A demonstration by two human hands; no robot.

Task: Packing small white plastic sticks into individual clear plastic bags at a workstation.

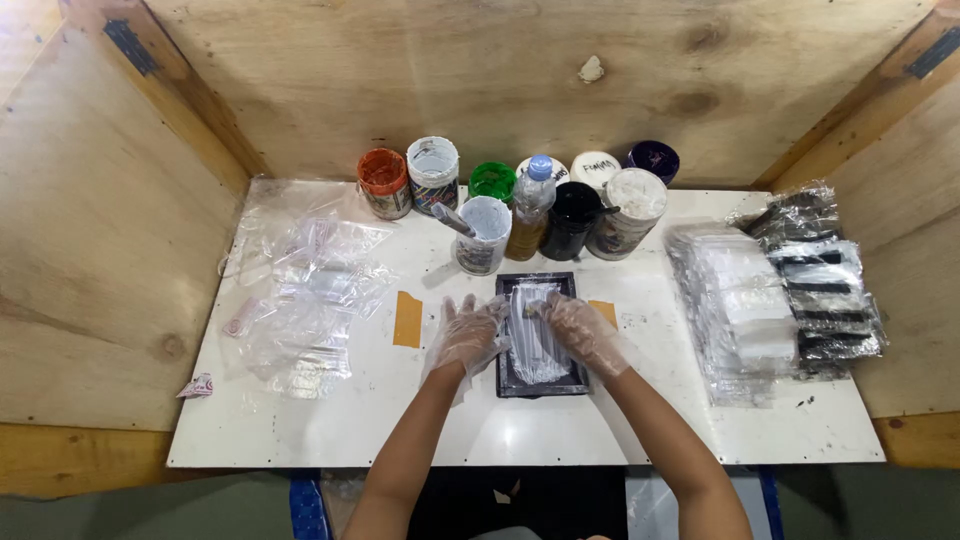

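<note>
A small black rectangular tray (575, 384) lies at the middle of a white table (420, 430). On it rests a clear plastic bag with something white inside (535, 345). My left hand (468, 335), in a thin clear glove, presses on the bag's left edge. My right hand (585, 330), gloved the same way, pinches the bag's upper right part with fingers curled. Both forearms reach in from the bottom edge.
Behind the tray stand paint pots: orange (384, 183), white (433, 173), green (492, 180), black (571, 218), purple (654, 158), a cup with a stick (483, 234) and a bottle (530, 205). Loose clear bags (310, 300) lie left; stacked packets (740, 310) right. Plywood walls surround the table.
</note>
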